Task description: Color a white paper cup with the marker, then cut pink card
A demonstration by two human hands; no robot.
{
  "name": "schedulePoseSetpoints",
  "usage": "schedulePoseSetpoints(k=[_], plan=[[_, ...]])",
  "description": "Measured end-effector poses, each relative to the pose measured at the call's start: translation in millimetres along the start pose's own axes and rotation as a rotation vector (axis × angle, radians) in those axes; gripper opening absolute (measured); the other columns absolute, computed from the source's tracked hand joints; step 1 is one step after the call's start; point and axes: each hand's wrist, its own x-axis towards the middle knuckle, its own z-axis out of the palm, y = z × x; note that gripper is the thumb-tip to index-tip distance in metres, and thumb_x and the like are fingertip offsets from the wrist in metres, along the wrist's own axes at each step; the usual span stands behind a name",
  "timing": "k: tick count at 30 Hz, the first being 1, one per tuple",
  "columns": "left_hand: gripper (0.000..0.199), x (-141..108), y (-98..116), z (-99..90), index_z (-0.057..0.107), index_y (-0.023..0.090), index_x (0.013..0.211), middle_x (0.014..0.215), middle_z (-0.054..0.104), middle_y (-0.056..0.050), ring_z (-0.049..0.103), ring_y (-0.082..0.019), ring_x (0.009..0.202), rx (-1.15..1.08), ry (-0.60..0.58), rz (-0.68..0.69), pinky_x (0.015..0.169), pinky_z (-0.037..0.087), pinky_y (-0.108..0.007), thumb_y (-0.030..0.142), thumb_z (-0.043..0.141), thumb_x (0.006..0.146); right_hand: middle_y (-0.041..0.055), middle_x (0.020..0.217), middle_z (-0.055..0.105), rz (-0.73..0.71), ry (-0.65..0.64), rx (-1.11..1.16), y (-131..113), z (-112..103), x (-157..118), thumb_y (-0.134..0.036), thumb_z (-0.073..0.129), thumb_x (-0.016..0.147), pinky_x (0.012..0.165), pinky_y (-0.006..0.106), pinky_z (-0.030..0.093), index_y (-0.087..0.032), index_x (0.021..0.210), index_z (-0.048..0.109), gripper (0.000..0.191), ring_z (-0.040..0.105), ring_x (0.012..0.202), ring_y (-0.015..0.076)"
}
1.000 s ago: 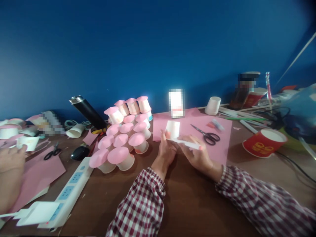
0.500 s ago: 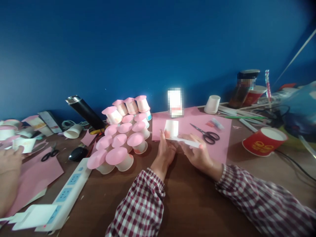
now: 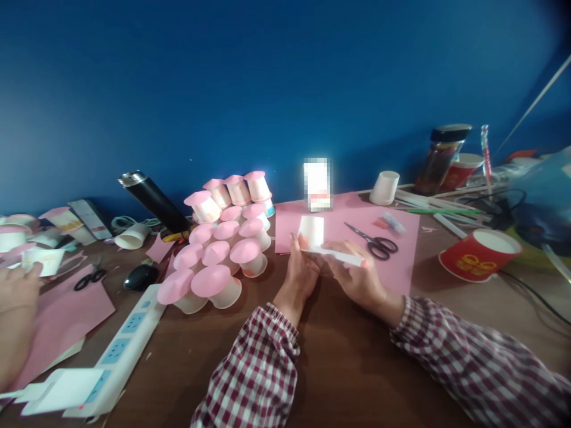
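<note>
A white paper cup (image 3: 311, 230) is held by my left hand (image 3: 300, 273), whose fingers wrap around its lower part. My right hand (image 3: 357, 279) grips a white strip-like piece (image 3: 345, 257) with a pinkish end, which reaches across toward the cup. Both hands are close together above the brown table, at the near edge of a pink paper sheet (image 3: 339, 220). Black-handled scissors (image 3: 379, 245) lie on that sheet, beyond my right hand. To the left of my hands stand several cups with pink cone tops (image 3: 216, 279).
A red cup (image 3: 479, 255) stands at the right, a white cup (image 3: 384, 188) by the wall. At the left are a power strip (image 3: 118, 351), a mouse (image 3: 140, 277), a black bottle (image 3: 154, 199) and another person's hand (image 3: 18, 297) at a white cup. White straws (image 3: 439, 205) lie at the back right.
</note>
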Motion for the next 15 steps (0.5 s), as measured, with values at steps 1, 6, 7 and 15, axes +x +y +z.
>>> schedulePoseSetpoints(k=[1, 6, 7, 15], plan=[[0.043, -0.4, 0.2, 0.3, 0.055, 0.017, 0.084, 0.070, 0.057, -0.001, 0.057, -0.012, 0.063, 0.001, 0.004, -0.001, 0.063, 0.049, -0.024, 0.059, 0.053, 0.080, 0.0075, 0.098, 0.070, -0.001, 0.003, -0.001, -0.1, -0.1, 0.2, -0.024, 0.047, 0.093, 0.078, 0.038, 0.053, -0.022, 0.105, 0.059, 0.018, 0.065, 0.090, 0.0235], [0.046, -3.2, 1.4, 2.2, 0.056, 0.016, 0.085, 0.063, 0.054, 0.001, 0.051, -0.010, 0.054, 0.025, 0.010, -0.022, 0.057, 0.046, -0.022, 0.061, 0.048, 0.082, 0.0077, 0.096, 0.070, -0.013, 0.019, -0.001, -0.2, -0.7, 1.6, -0.023, 0.048, 0.093, 0.075, 0.037, 0.053, -0.021, 0.104, 0.059, 0.016, 0.065, 0.086, 0.0223], [0.046, -3.4, 1.4, 2.1, 0.056, 0.016, 0.086, 0.062, 0.052, 0.001, 0.050, -0.009, 0.053, 0.032, 0.006, -0.027, 0.055, 0.045, -0.022, 0.061, 0.048, 0.082, 0.0077, 0.095, 0.070, -0.018, 0.022, 0.002, -0.2, -0.8, 1.9, -0.023, 0.049, 0.092, 0.074, 0.036, 0.053, -0.020, 0.104, 0.059, 0.015, 0.065, 0.085, 0.0220], [0.045, -4.9, 1.8, 3.7, 0.057, 0.016, 0.101, 0.075, 0.061, -0.003, 0.056, -0.012, 0.063, 0.067, -0.054, 0.015, 0.058, 0.046, -0.023, 0.056, 0.043, 0.087, 0.0077, 0.095, 0.069, -0.040, 0.007, 0.005, -0.5, -1.1, 2.3, -0.019, 0.050, 0.091, 0.074, 0.035, 0.052, -0.019, 0.104, 0.059, 0.015, 0.064, 0.085, 0.0214]])
